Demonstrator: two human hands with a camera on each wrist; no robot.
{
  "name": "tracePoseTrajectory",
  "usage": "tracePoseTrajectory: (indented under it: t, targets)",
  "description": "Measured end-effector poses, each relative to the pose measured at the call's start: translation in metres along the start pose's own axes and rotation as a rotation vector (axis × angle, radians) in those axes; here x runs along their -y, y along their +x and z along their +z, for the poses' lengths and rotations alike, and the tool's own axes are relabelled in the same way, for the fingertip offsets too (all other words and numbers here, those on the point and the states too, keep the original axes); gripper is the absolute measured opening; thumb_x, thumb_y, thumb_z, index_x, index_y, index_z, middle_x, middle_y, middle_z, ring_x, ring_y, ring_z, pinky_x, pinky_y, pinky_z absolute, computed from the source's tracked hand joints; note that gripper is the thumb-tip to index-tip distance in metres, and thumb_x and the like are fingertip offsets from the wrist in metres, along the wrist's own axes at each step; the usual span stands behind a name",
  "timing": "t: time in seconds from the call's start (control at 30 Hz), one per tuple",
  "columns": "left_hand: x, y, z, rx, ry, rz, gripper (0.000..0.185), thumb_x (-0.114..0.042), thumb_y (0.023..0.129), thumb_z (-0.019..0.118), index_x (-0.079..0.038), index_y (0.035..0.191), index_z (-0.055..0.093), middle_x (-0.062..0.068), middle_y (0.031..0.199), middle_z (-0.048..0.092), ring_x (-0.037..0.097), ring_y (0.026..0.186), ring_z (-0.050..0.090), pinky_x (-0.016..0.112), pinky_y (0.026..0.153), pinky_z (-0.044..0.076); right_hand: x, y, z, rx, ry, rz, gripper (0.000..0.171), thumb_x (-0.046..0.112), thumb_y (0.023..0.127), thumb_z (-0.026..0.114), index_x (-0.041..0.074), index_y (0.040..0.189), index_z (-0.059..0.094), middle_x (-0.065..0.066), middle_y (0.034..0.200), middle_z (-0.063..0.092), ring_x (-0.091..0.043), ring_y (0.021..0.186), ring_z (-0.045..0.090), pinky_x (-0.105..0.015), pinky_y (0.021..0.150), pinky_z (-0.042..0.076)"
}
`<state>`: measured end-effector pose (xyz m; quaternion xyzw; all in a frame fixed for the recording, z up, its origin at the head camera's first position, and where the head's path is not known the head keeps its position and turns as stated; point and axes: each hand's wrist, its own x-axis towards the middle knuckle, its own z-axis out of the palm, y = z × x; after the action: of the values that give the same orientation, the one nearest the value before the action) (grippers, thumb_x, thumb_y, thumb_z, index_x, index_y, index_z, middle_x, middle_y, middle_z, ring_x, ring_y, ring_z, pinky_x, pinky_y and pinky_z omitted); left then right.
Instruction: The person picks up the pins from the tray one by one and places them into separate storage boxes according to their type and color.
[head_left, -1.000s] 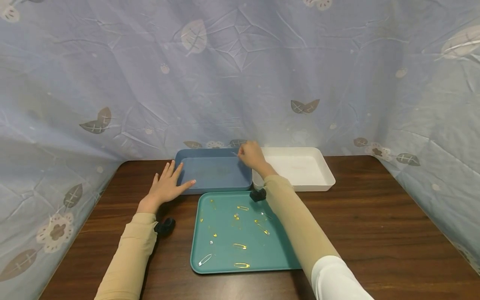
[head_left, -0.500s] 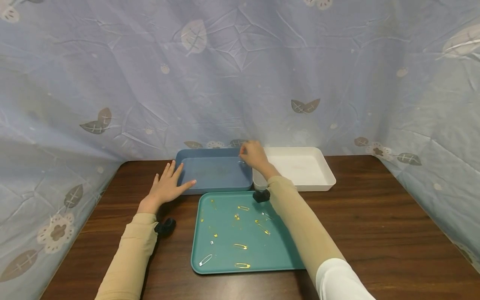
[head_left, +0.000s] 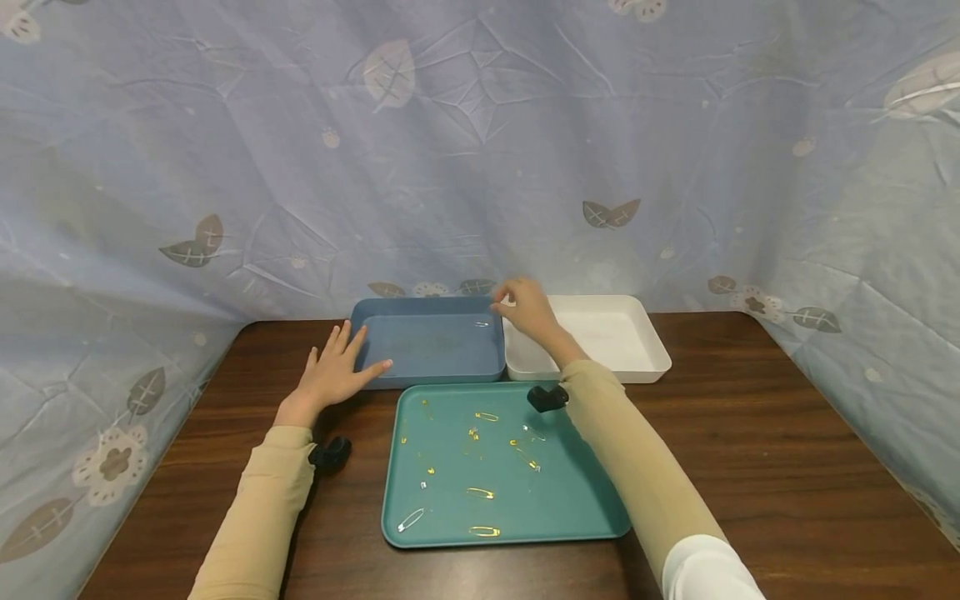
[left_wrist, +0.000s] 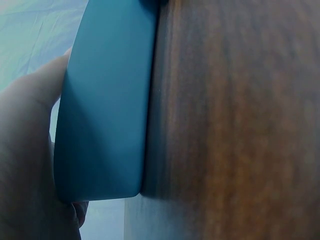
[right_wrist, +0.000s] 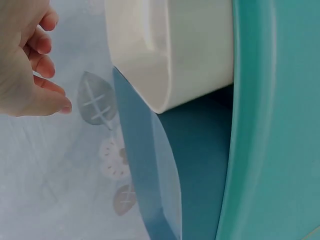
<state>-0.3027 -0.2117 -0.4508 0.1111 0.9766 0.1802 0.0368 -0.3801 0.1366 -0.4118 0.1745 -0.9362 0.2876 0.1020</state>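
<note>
Blue bin [head_left: 427, 346] steadied by flat left hand [head_left: 333, 375]; right hand [head_left: 528, 310] loosely curled (contents indiscernible).

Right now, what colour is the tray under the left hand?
Blue tray, left hand resting on its corner; clearest in the head view.

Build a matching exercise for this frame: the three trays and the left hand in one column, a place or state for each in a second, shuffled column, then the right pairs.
Things:
1. blue bin
2. white bin
3. teal tray
4. left hand

Places or states:
A. nearest the person, strewn with safety pins
B. back right of the table, nothing visible inside
C. flat on the table, fingers against the blue bin's left side
D. back centre, a small silver pin near its far right corner

Pairs: 1-D, 2-B, 3-A, 4-C
</note>
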Motion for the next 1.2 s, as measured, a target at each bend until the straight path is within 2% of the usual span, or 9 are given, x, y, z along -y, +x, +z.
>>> tracePoseTrajectory:
  t: [0.2, 0.6, 0.97, 1.2]
  targets:
    - [0.001, 0.0, 0.0, 0.005, 0.006, -0.007, 0.097, -0.073, 0.089, 0.043, -0.015, 0.158, 0.007, 0.02, 0.164, -0.003, 0.041, 0.151, -0.004, 0.072, 0.113, 0.0, -0.002, -0.011, -0.015, -0.029, 0.053, -0.018, 0.017, 0.018, 0.092, 0.068, 0.002, 0.096, 0.068, -0.017, 0.097, 0.063, -0.029, 0.092, 0.054, -0.043, 0.082, 0.044]
    - [0.002, 0.002, 0.001, 0.002, 0.001, -0.004, 0.097, -0.074, 0.089, 0.042, -0.016, 0.158, 0.007, 0.019, 0.164, -0.004, 0.041, 0.151, -0.004, 0.072, 0.113, 0.0, -0.011, -0.045, -0.038, -0.06, 0.102, 0.005, 0.016, 0.018, 0.091, 0.068, 0.002, 0.095, 0.068, -0.017, 0.095, 0.06, -0.03, 0.09, 0.051, -0.043, 0.081, 0.041]
    - [0.002, 0.002, 0.001, -0.005, -0.008, -0.002, 0.096, -0.073, 0.089, 0.043, -0.017, 0.158, 0.008, 0.019, 0.164, -0.004, 0.04, 0.151, -0.004, 0.072, 0.113, 0.0, -0.025, -0.08, -0.05, -0.07, 0.121, 0.038, 0.017, 0.021, 0.09, 0.07, 0.005, 0.096, 0.069, -0.015, 0.093, 0.06, -0.027, 0.086, 0.047, -0.036, 0.077, 0.038]
    - [0.001, 0.002, 0.001, -0.011, -0.011, 0.002, 0.095, -0.073, 0.089, 0.044, -0.018, 0.158, 0.007, 0.018, 0.164, -0.003, 0.04, 0.151, -0.003, 0.072, 0.113, 0.001, -0.037, -0.108, -0.053, -0.074, 0.119, 0.029, 0.016, 0.019, 0.088, 0.071, 0.005, 0.095, 0.07, -0.015, 0.092, 0.059, -0.026, 0.083, 0.046, -0.035, 0.075, 0.036]
